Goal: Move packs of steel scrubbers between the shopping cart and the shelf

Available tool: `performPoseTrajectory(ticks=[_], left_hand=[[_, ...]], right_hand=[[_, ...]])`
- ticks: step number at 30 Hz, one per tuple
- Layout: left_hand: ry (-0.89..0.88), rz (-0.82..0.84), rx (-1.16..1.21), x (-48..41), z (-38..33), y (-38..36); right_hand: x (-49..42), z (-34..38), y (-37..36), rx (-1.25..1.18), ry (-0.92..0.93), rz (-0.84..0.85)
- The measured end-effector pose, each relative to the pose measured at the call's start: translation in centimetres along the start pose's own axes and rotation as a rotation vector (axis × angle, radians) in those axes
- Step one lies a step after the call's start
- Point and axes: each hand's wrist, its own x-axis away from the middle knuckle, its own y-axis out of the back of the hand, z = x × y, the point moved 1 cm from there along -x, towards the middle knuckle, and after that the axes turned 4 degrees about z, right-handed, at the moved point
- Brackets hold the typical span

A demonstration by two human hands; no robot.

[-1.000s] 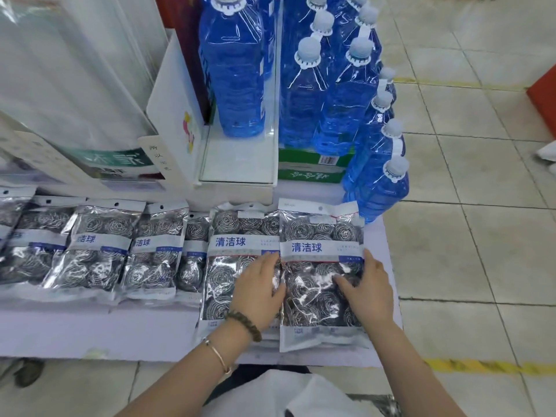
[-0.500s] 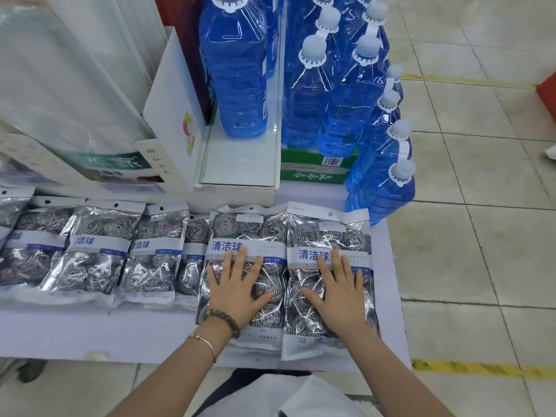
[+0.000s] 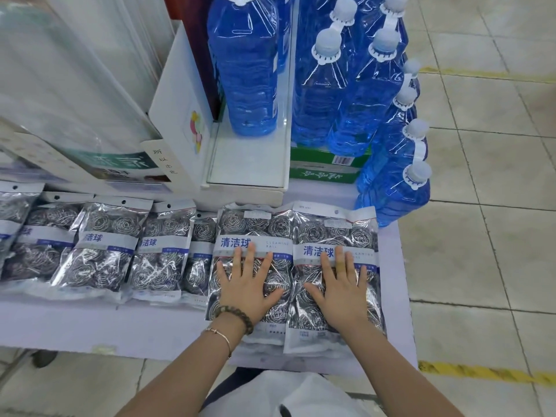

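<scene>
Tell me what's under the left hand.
The left hand presses flat on a scrubber pack lying on the shelf. Anything beneath that pack is covered.

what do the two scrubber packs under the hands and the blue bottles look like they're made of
Scrubber packs: glossy clear plastic film, crinkled with glare, over coiled shiny metal wire, probably steel. Blue bottles: thin clear plastic, ribbed and glinting, seemingly filled with blue liquid; caps look like matte pale plastic.

The scrubber packs were glossy, crinkled clear plastic over coiled shiny steel wire. The shelf looked matt and smooth. Blue bottles were glossy transparent plastic; floor tiles had a dull sheen.
</scene>
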Motion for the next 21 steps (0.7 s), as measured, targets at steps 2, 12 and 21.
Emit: performPoseTrajectory(ticks=[2, 12, 21], left_hand=[[-0.001, 0.004, -0.002, 0.0, 0.0, 0.0], [-0.033, 0.040, 0.022, 0.4, 0.2, 0.7], [-0.083, 0.009, 0.311, 4.2, 1.8, 2.2]], right_hand=[[0.0, 0.1, 0.0, 0.015, 0.003, -0.001], [1.1, 0.7, 1.4, -0.004, -0.028, 0.024], [4.3, 2.9, 2.5, -0.269, 0.050, -0.098]])
